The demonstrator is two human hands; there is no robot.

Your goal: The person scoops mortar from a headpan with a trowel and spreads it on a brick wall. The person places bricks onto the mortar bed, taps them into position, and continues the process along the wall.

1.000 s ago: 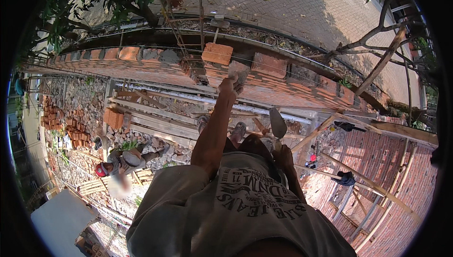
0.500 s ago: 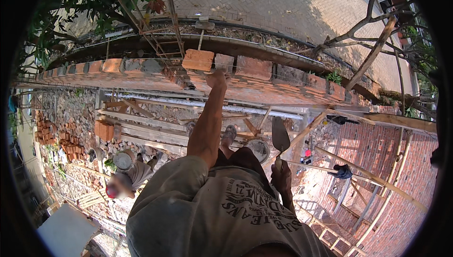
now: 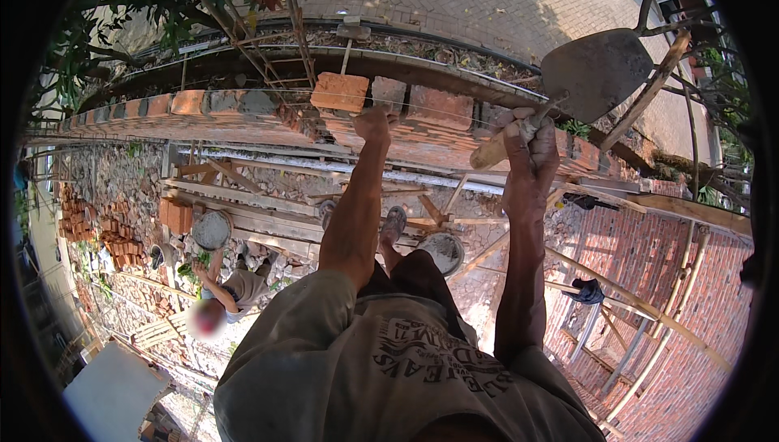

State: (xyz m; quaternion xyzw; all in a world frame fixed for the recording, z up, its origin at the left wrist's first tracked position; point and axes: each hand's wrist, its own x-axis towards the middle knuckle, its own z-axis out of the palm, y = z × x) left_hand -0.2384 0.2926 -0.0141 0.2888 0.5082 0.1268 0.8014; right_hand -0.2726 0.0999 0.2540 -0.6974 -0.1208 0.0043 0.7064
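Observation:
My left hand [image 3: 373, 124] is at the near face of the brick wall [image 3: 442, 140], fingers curled at the near end of a greyish brick [image 3: 389, 95] in the top course. Part of its grip is hidden from view. Left of that brick sits a bright orange brick [image 3: 340, 92]; to its right lies a reddish brick [image 3: 441, 107]. In my right hand [image 3: 531, 150], the wooden handle of a trowel [image 3: 596, 75] is held above the wall top. The trowel's broad grey blade points away over the wall's far side, its surface dull and stained.
A thin string line runs along the wall top. Below are timber planks [image 3: 251, 213], a mortar bucket [image 3: 442, 253] and stacked bricks [image 3: 122, 239]. A co-worker [image 3: 243, 288] reaches beside another bucket [image 3: 212, 230] at lower left. Slanted wooden poles [image 3: 649, 89] and branches stand at right.
My right hand has risen from beside my body to the wall top, bringing the trowel with it. The left hand stays at the brick. Below, the co-worker's arm now extends toward the bucket.

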